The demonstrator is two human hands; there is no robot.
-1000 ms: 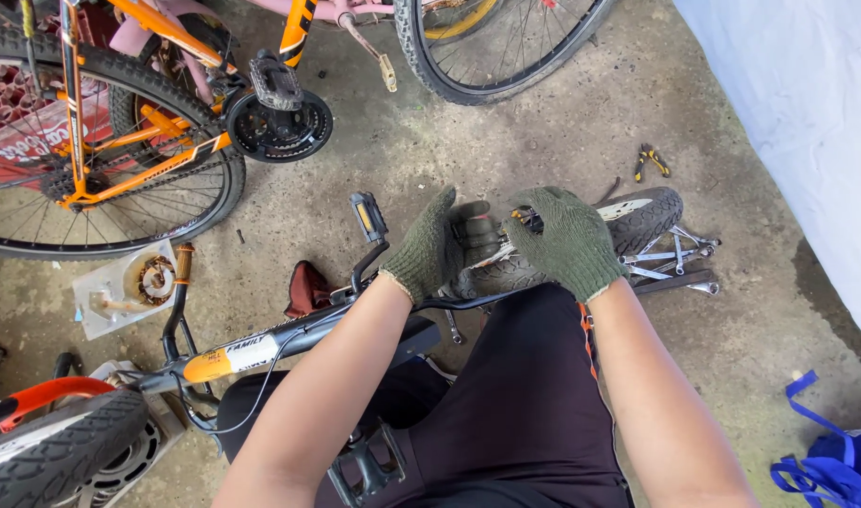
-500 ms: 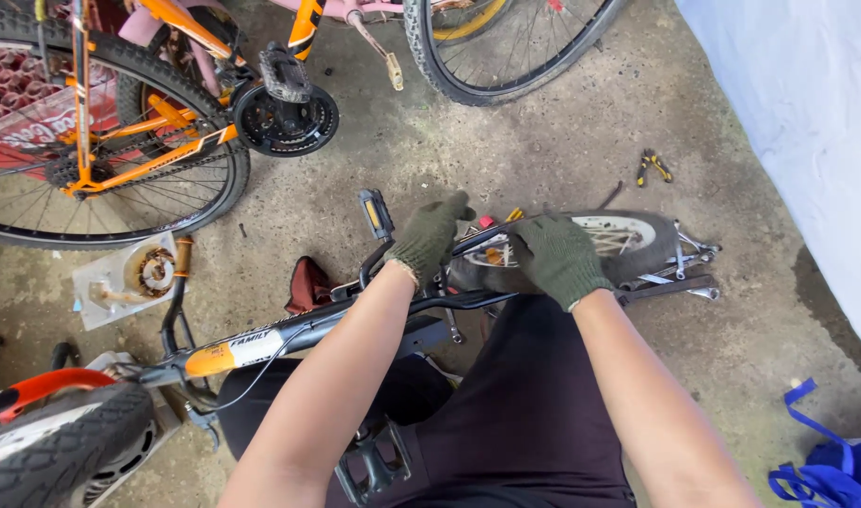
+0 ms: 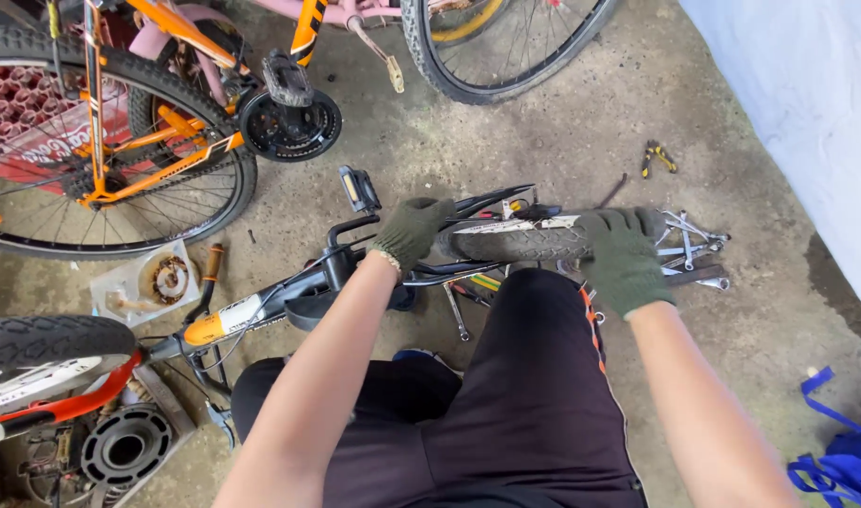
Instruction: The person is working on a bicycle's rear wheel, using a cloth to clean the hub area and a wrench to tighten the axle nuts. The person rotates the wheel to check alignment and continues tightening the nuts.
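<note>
L hand (image 3: 414, 229) & R hand (image 3: 623, 256), in knit green gloves, both clasp the knobby rubber tyre (image 3: 520, 243) w/ curled fingers.

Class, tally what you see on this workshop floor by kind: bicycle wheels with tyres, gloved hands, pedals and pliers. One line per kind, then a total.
Bicycle wheels with tyres: 4 (orange bike's wheel, top wheel, small wheel being held, wheel at lower left)
Gloved hands: 2 (left hand, right hand)
Pedals: 2 ()
Pliers: 1
Total: 9
</note>
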